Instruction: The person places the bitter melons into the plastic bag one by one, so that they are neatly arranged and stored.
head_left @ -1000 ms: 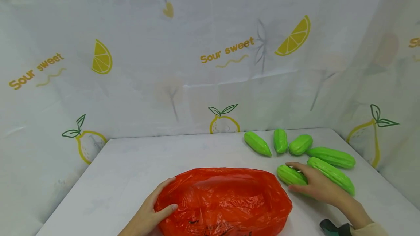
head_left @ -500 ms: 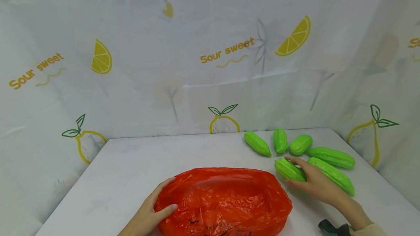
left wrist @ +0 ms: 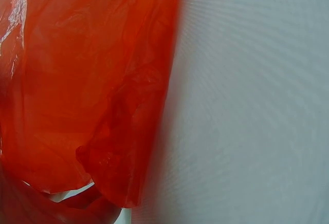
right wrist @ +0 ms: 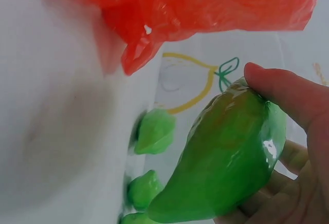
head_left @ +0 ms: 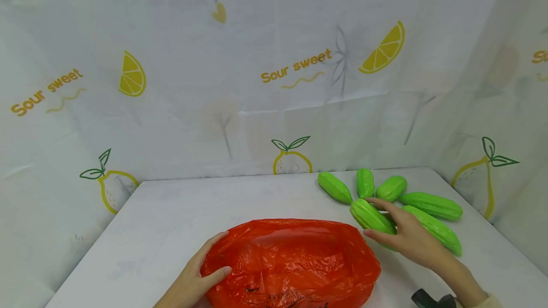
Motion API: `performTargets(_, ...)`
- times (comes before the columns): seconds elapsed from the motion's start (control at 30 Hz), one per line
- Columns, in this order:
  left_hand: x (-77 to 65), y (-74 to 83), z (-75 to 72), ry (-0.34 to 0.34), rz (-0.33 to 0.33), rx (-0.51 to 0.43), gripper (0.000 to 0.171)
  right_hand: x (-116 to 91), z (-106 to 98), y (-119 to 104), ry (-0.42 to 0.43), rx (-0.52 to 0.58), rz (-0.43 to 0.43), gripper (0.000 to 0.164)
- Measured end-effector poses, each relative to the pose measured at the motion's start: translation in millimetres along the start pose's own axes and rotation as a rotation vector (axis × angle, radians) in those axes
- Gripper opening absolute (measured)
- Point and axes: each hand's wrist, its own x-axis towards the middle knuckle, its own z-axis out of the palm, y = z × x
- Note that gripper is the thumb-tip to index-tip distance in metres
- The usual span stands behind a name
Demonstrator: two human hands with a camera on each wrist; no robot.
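My right hand (head_left: 413, 239) grips a bright green, ridged gourd (head_left: 371, 216) between thumb and fingers, right of the bag. The right wrist view shows the gourd (right wrist: 221, 157) raised off the table, its tapered end pointing away from the palm. On the table's near side stands a red plastic bag (head_left: 295, 225), its mouth spread wide. My left hand (head_left: 194, 272) holds the bag's left rim, thumb inside and fingers along the outside. Crinkled red film of the bag (left wrist: 87, 90) fills much of the left wrist view, hiding most of that hand.
Several more green gourds (head_left: 432, 205) lie at the table's back right, one long gourd (head_left: 436, 232) just behind my right hand. A lemon-print cloth (head_left: 192, 108) hangs behind the white table (head_left: 141, 241). A dark wrist-camera mount (head_left: 424, 297) shows beneath my right forearm.
My right hand has lifted the gourd and carried it a little left and away from me, towards the bag's far right corner. My left hand and the bag have stayed put.
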Motion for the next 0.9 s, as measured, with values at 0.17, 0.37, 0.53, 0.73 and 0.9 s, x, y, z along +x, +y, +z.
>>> performTargets(0.17, 0.3, -1.1, -0.4, -0.001, -0.003, -0.008, 0.069, -1.2, -2.1, -9.3, 0.01, 0.001, -0.026, 0.069)
performTargets(0.37, 0.4, -1.9, -0.6, -0.002, -0.008, -0.018, 0.069, -2.2, -3.1, -16.3, 0.029, -0.005, -0.062, 0.067)
performTargets(0.53, 0.4, -2.2, -0.6, 0.005, -0.006, -0.013, 0.069, -3.3, -3.6, -21.1, 0.047, -0.005, -0.098, 0.067)
performTargets(0.73, 0.2, -2.4, -0.5, -0.003, -0.005, -0.023, 0.07, -4.9, -4.3, -27.2, 0.076, -0.003, -0.138, 0.067)
performTargets(0.9, 0.0, -1.5, -0.1, -0.01, -0.004, -0.032, 0.07, -5.8, -7.7, -33.6, 0.093, -0.006, -0.125, 0.069)
